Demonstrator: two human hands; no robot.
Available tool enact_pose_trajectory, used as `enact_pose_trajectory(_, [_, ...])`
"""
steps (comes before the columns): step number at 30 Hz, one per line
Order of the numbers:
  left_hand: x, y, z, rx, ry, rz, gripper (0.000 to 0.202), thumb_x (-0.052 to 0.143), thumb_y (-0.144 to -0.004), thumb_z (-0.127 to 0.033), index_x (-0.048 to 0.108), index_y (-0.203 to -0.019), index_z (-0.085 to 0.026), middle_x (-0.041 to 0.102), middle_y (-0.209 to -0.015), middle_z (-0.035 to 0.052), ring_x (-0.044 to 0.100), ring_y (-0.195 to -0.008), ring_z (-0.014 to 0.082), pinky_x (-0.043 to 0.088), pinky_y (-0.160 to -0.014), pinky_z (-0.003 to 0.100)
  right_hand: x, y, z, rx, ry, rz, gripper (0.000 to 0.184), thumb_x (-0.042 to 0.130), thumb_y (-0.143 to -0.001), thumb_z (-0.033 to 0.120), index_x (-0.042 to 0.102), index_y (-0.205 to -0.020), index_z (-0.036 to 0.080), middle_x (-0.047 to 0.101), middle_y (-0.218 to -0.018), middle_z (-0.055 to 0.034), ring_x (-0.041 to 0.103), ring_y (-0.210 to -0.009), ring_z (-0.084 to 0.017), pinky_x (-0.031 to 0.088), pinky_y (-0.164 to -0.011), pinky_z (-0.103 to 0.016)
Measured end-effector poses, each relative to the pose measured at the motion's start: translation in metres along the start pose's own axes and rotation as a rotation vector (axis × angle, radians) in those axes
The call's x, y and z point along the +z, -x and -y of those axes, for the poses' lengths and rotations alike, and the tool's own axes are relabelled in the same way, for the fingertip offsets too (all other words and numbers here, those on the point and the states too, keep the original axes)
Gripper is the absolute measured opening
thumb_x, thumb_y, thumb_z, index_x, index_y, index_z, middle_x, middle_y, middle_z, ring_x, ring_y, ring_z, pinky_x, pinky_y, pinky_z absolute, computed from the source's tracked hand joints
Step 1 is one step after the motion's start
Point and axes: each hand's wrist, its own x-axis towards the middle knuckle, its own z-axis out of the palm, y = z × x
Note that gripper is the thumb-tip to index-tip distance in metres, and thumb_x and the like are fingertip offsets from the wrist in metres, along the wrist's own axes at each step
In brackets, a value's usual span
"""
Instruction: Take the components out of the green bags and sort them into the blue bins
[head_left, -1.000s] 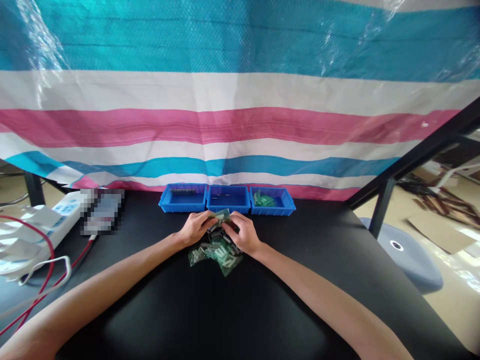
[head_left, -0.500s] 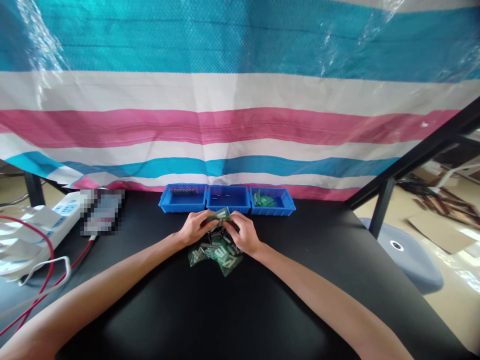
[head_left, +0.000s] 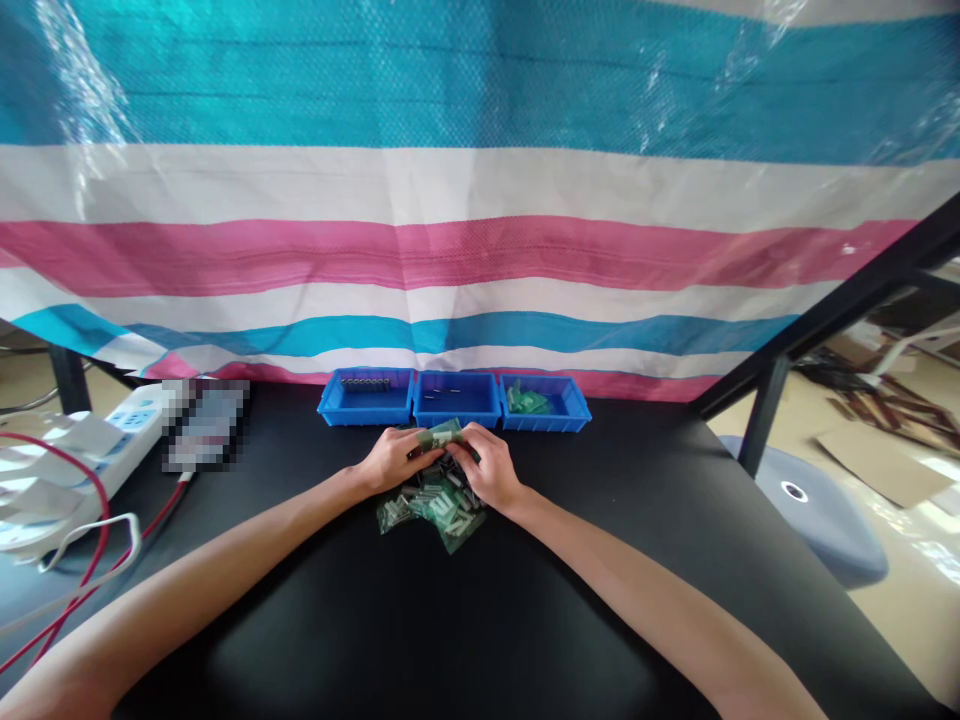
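Observation:
Between both hands is a small green translucent plastic bag (head_left: pixel 441 434) with light-coloured pieces inside. My left hand (head_left: pixel 394 460) pinches its left side, fingers closed. On the right side, my right hand (head_left: pixel 486 465) grips it between thumb and fingers. Just below the hands lies a pile of similar green bags (head_left: pixel 442 505), filled with small silvery cylindrical pieces. Part of the pile is hidden under the fingers.
Behind my hands stand three blue bins: the left bin (head_left: pixel 367 417) holds a row of small metal parts, the middle bin (head_left: pixel 457 415) a few thin pins, the right bin (head_left: pixel 577 410) green bags. A power strip (head_left: pixel 135 420) with cables lies left on the black table (head_left: pixel 450 630).
The held bag has tilted and its upper edge lies lower and flatter. My left fingers have shifted slightly to the right along it. The pile and bins have not moved.

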Motion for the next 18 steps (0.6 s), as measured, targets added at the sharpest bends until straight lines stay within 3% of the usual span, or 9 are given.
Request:
enact_pose_trajectory(7, [-0.0023,0.0001,-0.0013,-0.003,0.086,0.024,0.023,0.050,-0.095,-0.029,0.064,-0.086,-0.014,0.059,-0.062,0.0001,0.051,-0.049,0.0069,0.040,-0.049,0.018,0.0001,-0.0006,0.0007,-0.012,-0.018,0.011,0.016,0.051,-0.095,0.027,0.062,-0.085,0.019,0.060,-0.080,-0.0042,0.060,-0.073,-0.016,0.049,-0.069,-0.027])
enact_pose_trajectory(14, [-0.0035,-0.0003,-0.0017,-0.006,0.095,0.021,0.024,0.052,-0.093,-0.027,0.057,-0.074,-0.014,0.055,-0.060,-0.0018,0.045,-0.047,0.0057,0.036,-0.047,0.018,0.0005,-0.0011,0.0019,-0.003,-0.010,0.007,0.020,0.050,-0.095,0.027,0.059,-0.080,0.019,0.058,-0.076,-0.0037,0.058,-0.069,-0.016,0.047,-0.066,-0.027])
enact_pose_trajectory(18, [-0.0047,-0.0006,-0.0040,-0.074,0.053,0.045,0.021,0.049,-0.094,-0.031,0.057,-0.083,-0.015,0.055,-0.062,-0.0028,0.047,-0.049,0.0063,0.039,-0.050,0.018,0.0005,-0.0011,0.0015,-0.003,-0.007,0.014,0.020,0.050,-0.095,0.028,0.061,-0.080,0.019,0.058,-0.076,-0.0036,0.058,-0.069,-0.016,0.047,-0.066,-0.027])
